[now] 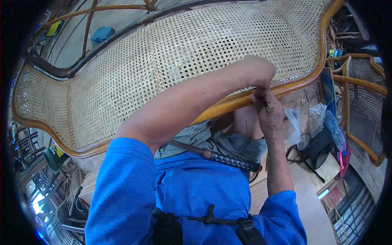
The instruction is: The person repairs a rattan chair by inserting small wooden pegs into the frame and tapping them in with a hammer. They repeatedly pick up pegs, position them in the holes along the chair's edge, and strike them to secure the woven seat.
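A wide cane-woven panel [122,77] in a curved, varnished wooden frame [228,107] lies across my lap. My left forearm crosses over the cane, and my left hand [260,70] bends down over the frame's near edge; its fingers are mostly hidden. Just below, my right hand [270,113] is raised to the same spot, fingers pinched close to the left hand. What they hold there, if anything, is too small to make out. A rod-like tool with a dark patterned grip [230,160] rests across my lap. One thin nail-like piece [245,125] lies on my bare leg.
At the right stand a second cane-panelled piece [363,90], clear plastic bags [293,122], a plastic bottle [335,130] and a black bag [316,147]. A dark green can [55,157] sits at the left near stacked wooden furniture parts. Behind the panel lies a blue object [102,34].
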A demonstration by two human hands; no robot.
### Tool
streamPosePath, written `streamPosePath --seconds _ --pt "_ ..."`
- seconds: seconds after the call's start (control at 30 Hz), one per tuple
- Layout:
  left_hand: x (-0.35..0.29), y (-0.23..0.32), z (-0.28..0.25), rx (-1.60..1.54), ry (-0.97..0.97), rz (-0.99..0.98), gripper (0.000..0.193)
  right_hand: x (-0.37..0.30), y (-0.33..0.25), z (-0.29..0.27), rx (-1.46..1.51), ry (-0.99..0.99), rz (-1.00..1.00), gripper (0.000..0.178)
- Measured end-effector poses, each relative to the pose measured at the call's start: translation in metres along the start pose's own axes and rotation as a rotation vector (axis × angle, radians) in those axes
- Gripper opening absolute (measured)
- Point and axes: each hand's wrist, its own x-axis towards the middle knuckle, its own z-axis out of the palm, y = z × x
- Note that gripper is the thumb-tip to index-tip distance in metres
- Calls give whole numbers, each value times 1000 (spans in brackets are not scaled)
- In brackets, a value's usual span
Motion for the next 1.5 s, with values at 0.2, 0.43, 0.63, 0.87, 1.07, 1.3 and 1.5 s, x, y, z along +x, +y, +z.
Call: streamPosePath --seconds 0.2,0.43,0.63,0.87,1.07,1.3,1.5 --pt "1 0 -4 5 -34 -8 25 3 -4 8 -7 30 -105 14" --pt "11 -12 -1 -39 -44 43 25 10 0 13 -76 2 -166 14" --pt "12 -13 -4 -33 -16 31 24 15 -2 18 -123 -49 -124 16" --pt "17 -10 -9 -1 -108 34 28 16 0 22 -239 -58 -187 15" --pt "29 -10 1 -16 -155 50 29 9 -1 32 -328 43 -260 16" --pt "28 -5 8 -85 -108 123 19 8 1 35 -412 110 -400 17" --pt "31 -1 7 -63 -158 148 17 8 3 31 -361 -42 -299 22"
